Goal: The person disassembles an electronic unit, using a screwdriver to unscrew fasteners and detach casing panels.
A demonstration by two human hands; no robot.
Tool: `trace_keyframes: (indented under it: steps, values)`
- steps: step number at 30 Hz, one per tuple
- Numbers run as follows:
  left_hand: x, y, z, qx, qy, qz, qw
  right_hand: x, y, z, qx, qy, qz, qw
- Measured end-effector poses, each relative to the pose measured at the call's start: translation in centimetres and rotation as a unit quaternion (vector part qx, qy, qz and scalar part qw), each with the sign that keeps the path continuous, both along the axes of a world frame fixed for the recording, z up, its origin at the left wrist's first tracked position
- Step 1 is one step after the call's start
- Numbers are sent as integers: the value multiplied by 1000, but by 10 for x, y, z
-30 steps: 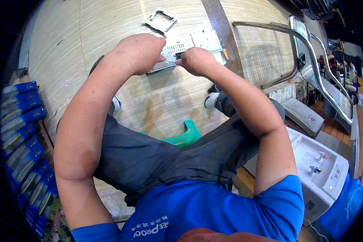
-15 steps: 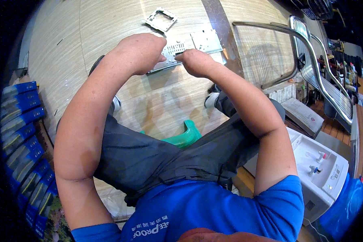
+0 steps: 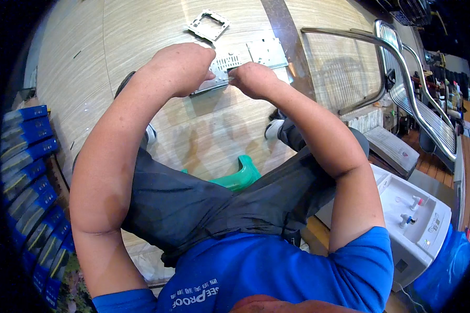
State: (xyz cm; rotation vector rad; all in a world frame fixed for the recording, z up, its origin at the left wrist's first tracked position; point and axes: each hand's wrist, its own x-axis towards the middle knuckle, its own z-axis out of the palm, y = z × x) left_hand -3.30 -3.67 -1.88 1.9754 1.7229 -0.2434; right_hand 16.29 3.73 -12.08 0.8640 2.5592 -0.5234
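Note:
A silvery metal case (image 3: pixel 220 71) with rows of slots lies on the floor in front of me, between my two hands. My left hand (image 3: pixel 185 65) is curled over its left end, thumb and forefinger pressed against it. My right hand (image 3: pixel 251 80) is closed at the case's right side, with the fingertips pinched together beside a small dark spot on it. Whatever those fingertips hold is hidden. A flat perforated metal plate (image 3: pixel 267 53) lies just beyond the right hand. Farther off, a pale square frame (image 3: pixel 209 25) rests on the floor.
A green plastic stool (image 3: pixel 237 180) shows between my legs. To the right stand a metal-framed chair (image 3: pixel 402 78), a cardboard box (image 3: pixel 393 146) and a white water dispenser (image 3: pixel 423 224). Several blue packages (image 3: pixel 30 172) are stacked along the left.
My right hand has shifted slightly, and its forefinger, stretched toward the case before, is now drawn in with the other fingers. My left hand has stayed in place.

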Motion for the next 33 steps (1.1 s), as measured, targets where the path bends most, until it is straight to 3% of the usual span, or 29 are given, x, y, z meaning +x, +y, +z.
trace_keyframes:
  steps: [10,19,28,33]
  values:
    - [-1,1,-1,-6,-1,-5,1000,4,1,-14,-11,45,9,999]
    - [-2,1,-3,13,12,-25,1000,-3,-1,1,2,-36,-20,999]
    - [-1,1,-3,3,-9,-10,1000,5,-1,-14,27,59,13,998]
    - [-1,-1,-4,13,-5,-3,1000,-1,1,-9,10,-37,24,999]
